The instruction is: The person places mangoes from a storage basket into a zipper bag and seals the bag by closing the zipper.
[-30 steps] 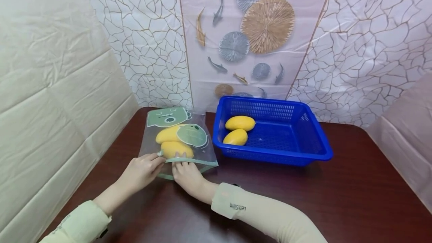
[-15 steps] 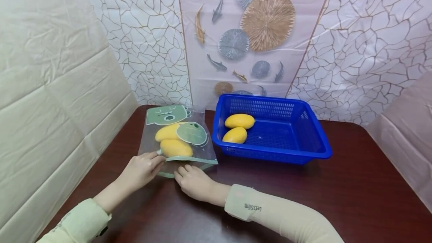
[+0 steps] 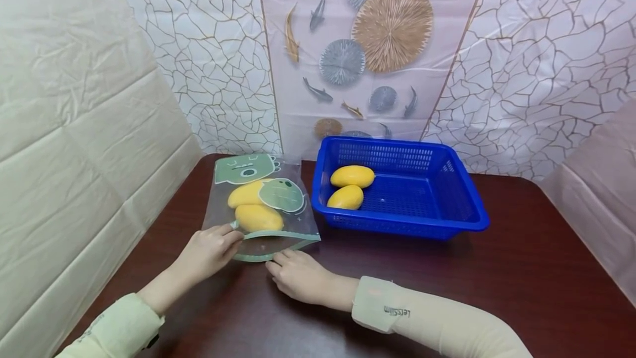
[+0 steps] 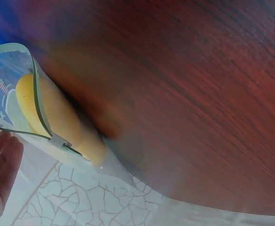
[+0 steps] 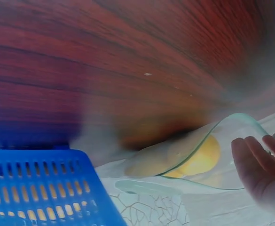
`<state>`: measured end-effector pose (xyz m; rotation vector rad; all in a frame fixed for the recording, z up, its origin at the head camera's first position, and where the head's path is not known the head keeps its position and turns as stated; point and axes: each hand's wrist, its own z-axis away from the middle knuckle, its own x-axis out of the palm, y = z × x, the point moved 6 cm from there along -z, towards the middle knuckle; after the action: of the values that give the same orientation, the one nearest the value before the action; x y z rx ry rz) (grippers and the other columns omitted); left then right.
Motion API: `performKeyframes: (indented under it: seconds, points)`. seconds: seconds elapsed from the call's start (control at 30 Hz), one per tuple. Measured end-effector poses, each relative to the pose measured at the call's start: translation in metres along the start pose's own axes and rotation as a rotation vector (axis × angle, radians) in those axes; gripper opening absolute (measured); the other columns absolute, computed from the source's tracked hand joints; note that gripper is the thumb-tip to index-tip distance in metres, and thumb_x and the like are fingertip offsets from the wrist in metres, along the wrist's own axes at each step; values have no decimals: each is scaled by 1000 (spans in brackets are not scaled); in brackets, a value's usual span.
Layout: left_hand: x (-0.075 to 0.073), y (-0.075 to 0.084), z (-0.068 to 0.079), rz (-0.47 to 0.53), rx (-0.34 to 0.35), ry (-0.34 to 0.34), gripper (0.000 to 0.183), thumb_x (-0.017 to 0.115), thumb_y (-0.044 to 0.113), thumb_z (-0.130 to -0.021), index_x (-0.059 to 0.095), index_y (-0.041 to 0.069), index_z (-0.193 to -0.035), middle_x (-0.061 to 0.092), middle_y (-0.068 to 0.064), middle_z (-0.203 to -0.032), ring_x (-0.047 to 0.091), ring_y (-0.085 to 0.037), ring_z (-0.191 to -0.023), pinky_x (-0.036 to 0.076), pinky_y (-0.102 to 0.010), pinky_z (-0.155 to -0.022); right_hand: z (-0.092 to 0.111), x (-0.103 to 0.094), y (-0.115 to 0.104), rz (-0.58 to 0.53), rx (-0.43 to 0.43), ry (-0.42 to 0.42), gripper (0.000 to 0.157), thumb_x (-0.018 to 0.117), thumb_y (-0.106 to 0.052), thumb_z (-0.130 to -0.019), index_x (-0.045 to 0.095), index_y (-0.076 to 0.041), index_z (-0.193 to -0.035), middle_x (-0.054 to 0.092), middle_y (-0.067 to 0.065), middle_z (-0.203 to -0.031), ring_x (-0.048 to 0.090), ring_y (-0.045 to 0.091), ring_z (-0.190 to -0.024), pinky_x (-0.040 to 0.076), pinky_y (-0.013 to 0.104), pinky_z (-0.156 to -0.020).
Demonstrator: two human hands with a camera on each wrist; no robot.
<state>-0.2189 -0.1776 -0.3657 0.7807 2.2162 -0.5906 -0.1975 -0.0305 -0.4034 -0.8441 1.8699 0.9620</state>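
A clear zip bag (image 3: 216, 217) with green cartoon prints lies flat, its mouth toward me. Inside are two yellow mangoes, the nearer mango (image 3: 259, 218) close to the mouth and the farther mango (image 3: 243, 194) partly behind a print. My left hand (image 3: 211, 250) pinches the upper lip near its left end. At the lower lip, my right hand (image 3: 300, 278) holds the edge between curled fingers. The mouth gapes between the two lips. In the left wrist view a mango (image 4: 29, 101) shows through the gap beside a slider (image 4: 59, 141).
A blue plastic basket (image 3: 472, 203) stands right of the bag, with two more mangoes, one mango (image 3: 353, 176) behind another mango (image 3: 346, 198), at its left end. All rest on a dark red wooden table (image 3: 521, 269). Patterned cloth (image 3: 228, 59) hangs behind the table.
My right hand has drawn out of the bag's mouth and moved right and toward me along the lower lip. The mangoes in the bag stay put, and my left hand keeps its place.
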Motion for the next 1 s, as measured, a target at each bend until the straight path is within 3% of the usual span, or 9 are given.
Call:
performKeyframes:
  seconds: [0.3,0.57,1.0]
  points:
    - [-1,-3,1,13,15,-35,18,79,5,-63,66,11,-75,58,4,-69,61,-13,-60,47,-29,-49,11,-10,7,-65,21,-20,26,62,-27,-88,64,-13,-110,63,-4,-98,60,12,-89,49,23,-79]
    - [4,-3,5,45,20,-79,20,78,3,-62,67,12,-76,58,6,-67,59,-9,-59,45,-26,-47,42,-22,15,-100,3,-26,27,65,-23,-85,66,-10,-108,64,-1,-97,60,13,-85,50,24,-75]
    - [6,-2,5,66,10,-113,19,76,1,-63,68,12,-77,61,6,-69,60,-7,-61,47,-25,-50,85,-38,49,-192,163,34,29,70,-18,-81,67,-6,-107,67,3,-98,64,15,-88,54,28,-75]
